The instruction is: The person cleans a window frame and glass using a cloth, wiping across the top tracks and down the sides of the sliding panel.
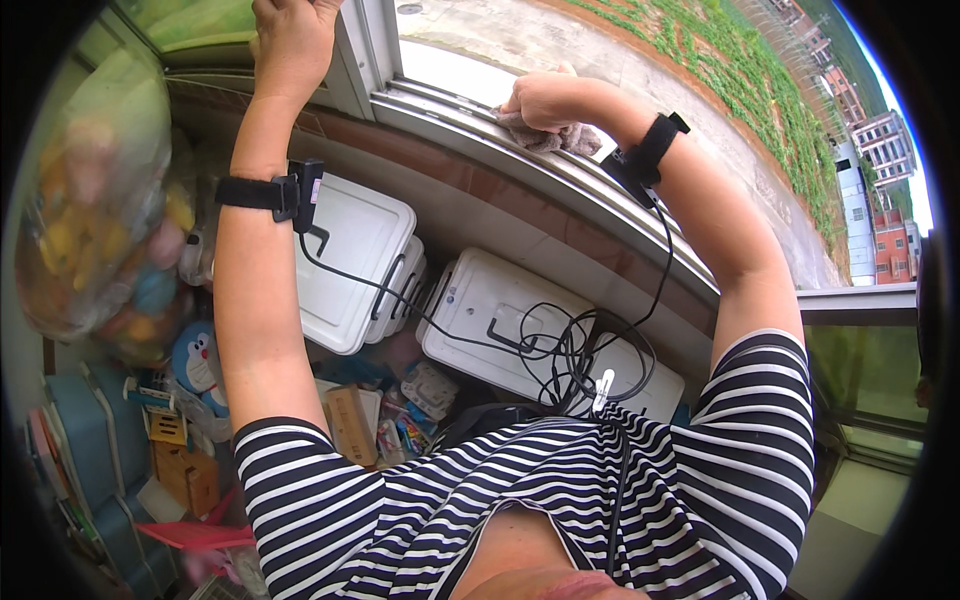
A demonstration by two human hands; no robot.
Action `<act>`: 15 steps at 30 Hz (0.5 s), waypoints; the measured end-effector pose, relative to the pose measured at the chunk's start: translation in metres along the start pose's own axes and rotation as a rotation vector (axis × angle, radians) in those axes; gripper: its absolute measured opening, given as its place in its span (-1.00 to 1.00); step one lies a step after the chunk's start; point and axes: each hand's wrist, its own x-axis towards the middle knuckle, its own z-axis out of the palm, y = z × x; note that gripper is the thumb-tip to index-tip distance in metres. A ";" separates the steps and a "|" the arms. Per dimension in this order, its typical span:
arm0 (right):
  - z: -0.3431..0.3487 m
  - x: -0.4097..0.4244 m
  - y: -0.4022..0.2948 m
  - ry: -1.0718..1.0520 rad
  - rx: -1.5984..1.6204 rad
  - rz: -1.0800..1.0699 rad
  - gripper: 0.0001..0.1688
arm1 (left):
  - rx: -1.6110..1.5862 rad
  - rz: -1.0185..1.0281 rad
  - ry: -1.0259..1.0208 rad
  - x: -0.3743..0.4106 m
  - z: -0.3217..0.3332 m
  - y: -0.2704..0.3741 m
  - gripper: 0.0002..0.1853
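Note:
My right hand presses a crumpled grey-brown cloth onto the sliding-window track. Its fingers are bent over the cloth, which partly hides the rails beneath. My left hand is raised at the top edge of the view, beside the upright window frame. The fingertips of that hand are cut off, so what it touches does not show. Each forearm wears a black strap with a small device, one on the left and one on the right.
Below the sill stand white lidded storage boxes. A coiled black cable lies over them and runs to both wrist devices. Left are a clear bag of plush toys and a blue plush figure. Outside lies a concrete path.

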 end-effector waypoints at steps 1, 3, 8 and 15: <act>0.002 -0.003 0.003 -0.033 0.034 0.029 -0.67 | 0.019 0.007 0.007 -0.001 0.001 -0.003 -0.15; 0.010 -0.013 0.021 -0.140 0.077 0.088 -0.48 | 0.013 0.005 0.007 -0.001 0.002 -0.002 -0.15; 0.034 -0.078 0.061 -0.240 0.160 0.211 -0.20 | -0.074 -0.023 0.028 -0.004 0.008 0.003 -0.20; 0.043 -0.158 0.091 -0.351 0.065 0.352 -0.73 | -0.102 0.049 0.028 0.007 0.016 -0.025 -0.20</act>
